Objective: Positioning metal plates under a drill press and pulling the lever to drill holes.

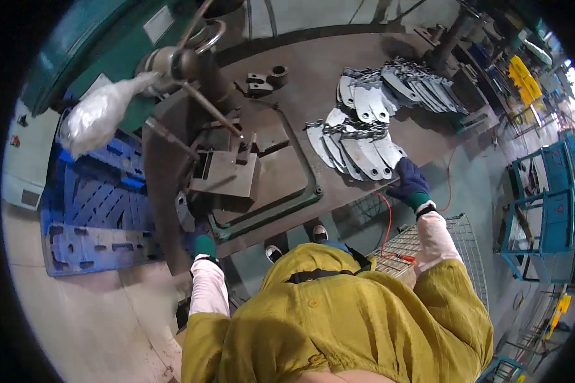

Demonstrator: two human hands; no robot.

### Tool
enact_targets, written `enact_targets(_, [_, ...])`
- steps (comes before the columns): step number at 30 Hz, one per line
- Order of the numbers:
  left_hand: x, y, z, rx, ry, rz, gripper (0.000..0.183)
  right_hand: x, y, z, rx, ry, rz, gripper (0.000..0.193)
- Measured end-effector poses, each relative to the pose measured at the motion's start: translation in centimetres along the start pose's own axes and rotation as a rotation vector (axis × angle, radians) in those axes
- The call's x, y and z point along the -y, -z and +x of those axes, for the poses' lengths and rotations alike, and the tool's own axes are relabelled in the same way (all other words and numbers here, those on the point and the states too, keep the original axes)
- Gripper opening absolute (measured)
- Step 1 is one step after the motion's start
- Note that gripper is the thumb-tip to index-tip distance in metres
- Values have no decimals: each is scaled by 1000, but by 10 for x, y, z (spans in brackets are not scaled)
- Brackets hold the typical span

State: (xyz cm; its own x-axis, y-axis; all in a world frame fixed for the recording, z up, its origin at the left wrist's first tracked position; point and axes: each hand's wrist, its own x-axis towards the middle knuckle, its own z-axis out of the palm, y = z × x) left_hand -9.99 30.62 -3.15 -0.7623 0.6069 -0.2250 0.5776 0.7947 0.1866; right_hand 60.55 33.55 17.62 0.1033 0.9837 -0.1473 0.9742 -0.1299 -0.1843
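My right hand (410, 181), in a dark blue glove, is at the right end of the nearer row of flat, curved metal plates (364, 156). Its fingers close around the near end of the outermost plate, at the table's front edge. My left hand (198, 239), gloved and in shadow, is low at the table's left front corner. Just beyond it a single metal plate (183, 212) with a hole stands out, its lower end meeting the glove. The fingers of that hand are too dark to make out. Between my hands sits a press with a metal die block (225, 181) on its green-edged bed (281, 207).
More plates (421, 89) lie fanned at the back right of the table. Press handles (211, 110) and a plastic-wrapped weight (102, 115) overhang the left. A blue pallet (99, 246) stands left, a wire basket (463, 246) near my right arm, teal racks (546, 204) farther right.
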Motion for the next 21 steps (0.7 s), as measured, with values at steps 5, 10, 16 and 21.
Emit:
enact_targets(5, [-8, 14, 12, 32, 160, -482, 84, -17, -30, 25, -86, -83, -323, 72])
enact_targets(10, [47, 13, 24, 92, 327, -1385, 86, -14, -20, 39, -68, 72, -394, 47])
enact_targets(16, [-8, 73, -30, 424, -136, -1442, 41, -12, 18, 41, -204, 168, -233, 35])
enact_targets(21, [-109, 156, -165, 332, -667, -916, 36, 35, 72, 45, 23, -144, 845, 33])
